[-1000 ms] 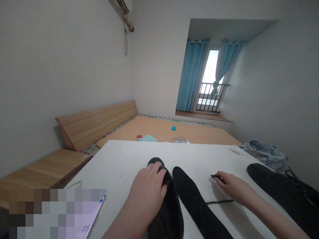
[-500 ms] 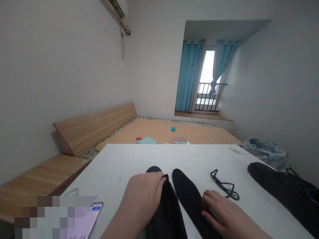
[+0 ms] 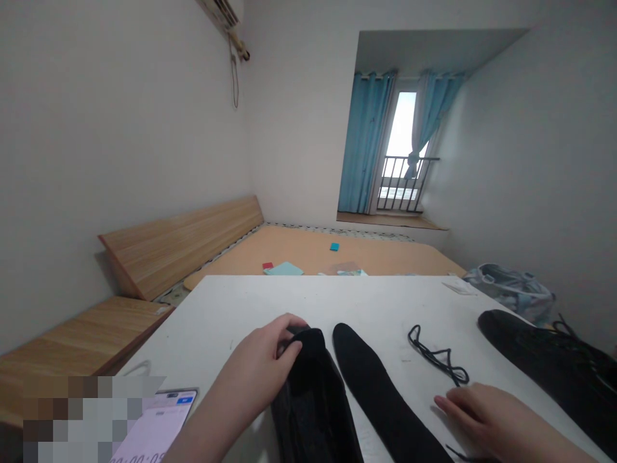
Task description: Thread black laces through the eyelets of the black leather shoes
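Moved off insole [image 3: 378,386] — right hand [image 3: 486,415], grip unclear; left hand [image 3: 270,354] pinching black shoe [image 3: 315,405].

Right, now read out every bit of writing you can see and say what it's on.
"00:00:0", on the phone screen; the last digit is cut off and unclear.
Blue label on that screen: too small to read.
Flat card at the table's far right: too small to tell.
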A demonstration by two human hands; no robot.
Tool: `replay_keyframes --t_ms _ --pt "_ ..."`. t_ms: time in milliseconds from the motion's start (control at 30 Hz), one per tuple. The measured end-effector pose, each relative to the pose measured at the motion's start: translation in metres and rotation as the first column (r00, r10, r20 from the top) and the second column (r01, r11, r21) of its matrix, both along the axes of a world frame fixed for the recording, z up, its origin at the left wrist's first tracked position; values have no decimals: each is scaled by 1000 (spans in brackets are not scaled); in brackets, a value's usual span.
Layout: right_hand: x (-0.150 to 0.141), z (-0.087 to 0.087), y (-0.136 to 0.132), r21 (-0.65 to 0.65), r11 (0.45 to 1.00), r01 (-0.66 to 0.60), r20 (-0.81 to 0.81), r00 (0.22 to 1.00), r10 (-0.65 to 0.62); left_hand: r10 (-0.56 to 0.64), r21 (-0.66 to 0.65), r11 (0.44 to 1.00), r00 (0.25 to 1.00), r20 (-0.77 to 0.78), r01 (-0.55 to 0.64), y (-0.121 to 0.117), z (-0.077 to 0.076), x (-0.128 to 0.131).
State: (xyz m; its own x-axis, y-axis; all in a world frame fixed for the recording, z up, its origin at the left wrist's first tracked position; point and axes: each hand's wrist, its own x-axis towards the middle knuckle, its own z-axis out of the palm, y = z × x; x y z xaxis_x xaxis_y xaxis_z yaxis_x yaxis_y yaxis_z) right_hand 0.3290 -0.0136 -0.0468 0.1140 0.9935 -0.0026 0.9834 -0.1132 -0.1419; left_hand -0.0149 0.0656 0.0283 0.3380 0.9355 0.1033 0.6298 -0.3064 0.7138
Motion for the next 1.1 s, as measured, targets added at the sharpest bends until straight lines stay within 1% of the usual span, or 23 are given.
replay_keyframes --t_ms 67,100,133,200,233,333,367,433,567,667,833,933,1033,1100 --pt "-7 6 3 -80 997 -4 108 994 12 74 12 997 996 -42 -73 2 0 1" --pt "-15 10 5 -60 998 -6 128 992 13 97 27 995 994 -57 -95 3 -1 1" --pt "-26 13 6 -3 1000 -12 115 993 12 108 49 993 992 -62 -105 4 -1 2" --pt "-50 16 9 104 994 -40 28 999 37 72 104 993 995 -71 -64 4 -2 2" --pt "-62 16 10 125 990 -65 -6 998 66 33 125 992 996 -86 -22 4 -3 2" --pt "-92 13 14 90 985 -148 -40 988 152 -81 130 987 987 -139 100 3 -4 0" --pt "-99 12 15 74 983 -166 -46 985 169 -94 121 986 985 -142 111 3 -4 0" --pt "-108 11 17 60 981 -186 -73 979 190 -85 102 990 988 -127 98 3 -3 -1" --pt "-111 16 19 62 977 -203 -146 967 210 -79 29 996 992 -99 83 3 -3 -3" --pt "-108 17 20 76 975 -209 -154 964 218 -87 -17 996 993 -76 86 4 -5 -5" --pt "-104 13 22 163 963 -215 -160 957 241 -87 -30 996 995 -53 85 4 -6 -8" --pt "-104 13 22 200 952 -233 -196 942 271 -86 -42 996 995 -51 84 3 -6 -9" --pt "-102 11 20 178 953 -245 -238 929 283 -102 -41 994 994 -45 100 3 -7 -11" --pt "-98 8 17 144 962 -232 -243 934 261 -128 -39 991 991 -36 126 2 -7 -13"
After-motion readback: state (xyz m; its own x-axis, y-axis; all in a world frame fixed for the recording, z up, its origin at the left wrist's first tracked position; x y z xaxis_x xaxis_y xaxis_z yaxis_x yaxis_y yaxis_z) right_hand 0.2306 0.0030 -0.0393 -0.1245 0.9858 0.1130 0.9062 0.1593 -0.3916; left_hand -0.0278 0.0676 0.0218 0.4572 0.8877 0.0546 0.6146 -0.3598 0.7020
